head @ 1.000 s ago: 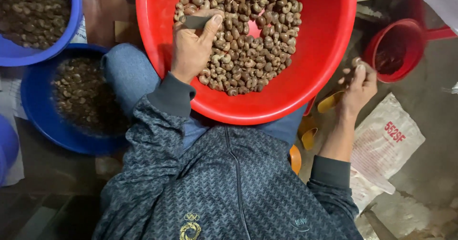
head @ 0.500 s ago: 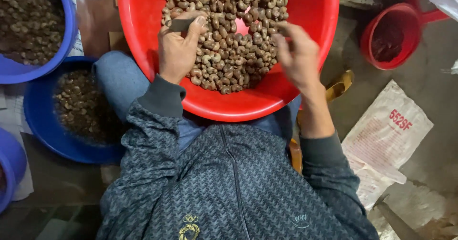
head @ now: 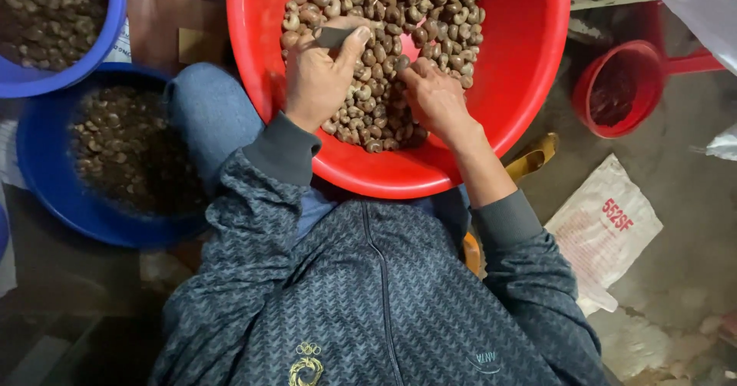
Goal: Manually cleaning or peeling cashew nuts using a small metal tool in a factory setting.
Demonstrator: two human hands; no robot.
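Red plastic is filling the twelve o'clock half of the scene: a wide basin (head: 522, 87) is resting on the lap of a seated person, heaped with curved brown cashew nuts (head: 384, 41). The left hand (head: 318, 75) is curling its fingers tight around a small grey blade (head: 332, 37), thumb pressing along its top. The right hand (head: 434, 94), at three o'clock of the left, is pinching a single nut (head: 401, 62) from the heap between thumb and fingertips. Two blue tubs are sitting at nine and ten o'clock, the nearer tub (head: 46, 194) holding darker shells or nuts; which, I cannot tell. A red scoop (head: 614, 90) is lying at two o'clock, a printed white sack (head: 606, 225) at four. Working this well probably means keeping the blade's edge turned away from the gripping thumb and holding one nut firmly, low over the basin.
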